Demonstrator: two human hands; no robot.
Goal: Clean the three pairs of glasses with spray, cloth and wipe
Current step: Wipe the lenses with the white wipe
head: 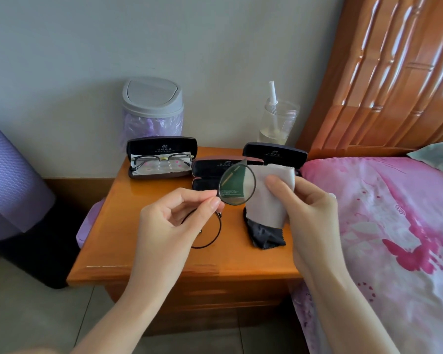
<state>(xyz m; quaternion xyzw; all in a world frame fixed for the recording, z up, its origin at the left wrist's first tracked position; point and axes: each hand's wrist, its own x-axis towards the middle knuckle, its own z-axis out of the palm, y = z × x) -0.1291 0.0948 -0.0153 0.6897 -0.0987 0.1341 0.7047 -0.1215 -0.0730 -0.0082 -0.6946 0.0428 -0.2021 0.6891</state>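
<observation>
Wiping step, by the look: glasses (237, 186) raised just in front of middle case (207, 172), pinched at rim edge btw thumb + forefinger of left hand (169, 221), grip closed on frame only, prob. to keep prints off the lens and tilt it to the light. Just right of case, right hand (312, 208), grip folded round white wipe (269, 192), thumb in front, wipe behind the lens, contact unclear. Black cloth (265, 235) lying on surface (164, 261) front-right of case, handy for drying; 2nd pair (161, 160) in open case (161, 143) to its left, spray bottle (278, 118) behind-right.
</observation>
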